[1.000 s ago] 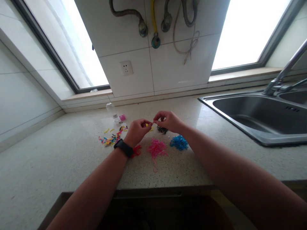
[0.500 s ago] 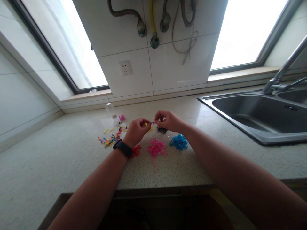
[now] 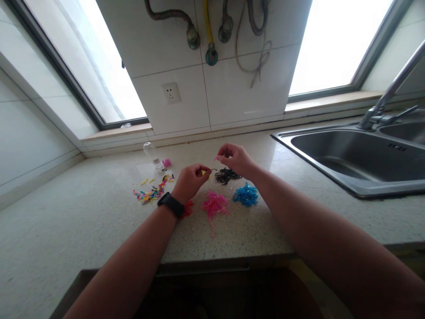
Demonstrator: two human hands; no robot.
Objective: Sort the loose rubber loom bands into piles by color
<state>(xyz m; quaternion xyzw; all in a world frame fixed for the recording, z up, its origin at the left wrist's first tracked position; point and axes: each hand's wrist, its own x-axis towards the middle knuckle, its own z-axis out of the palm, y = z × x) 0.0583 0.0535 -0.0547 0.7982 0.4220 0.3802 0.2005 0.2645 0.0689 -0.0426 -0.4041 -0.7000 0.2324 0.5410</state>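
Observation:
My left hand, with a black watch on the wrist, is pinched on a small dark rubber band just above the black band pile. My right hand is raised slightly behind it, fingertips pinched on a tiny pink band. Sorted piles lie on the counter below the hands: pink, blue and red, the red one partly hidden by my wrist. A mixed scatter of coloured bands lies to the left.
A small clear bottle lies on its side with a pink cap beside it. A steel sink and faucet are at the right. A wall outlet and hoses hang behind.
My two hands, pinched together on one spot before, have drawn apart. The right hand rose with a pink band; the left stays low with a dark band.

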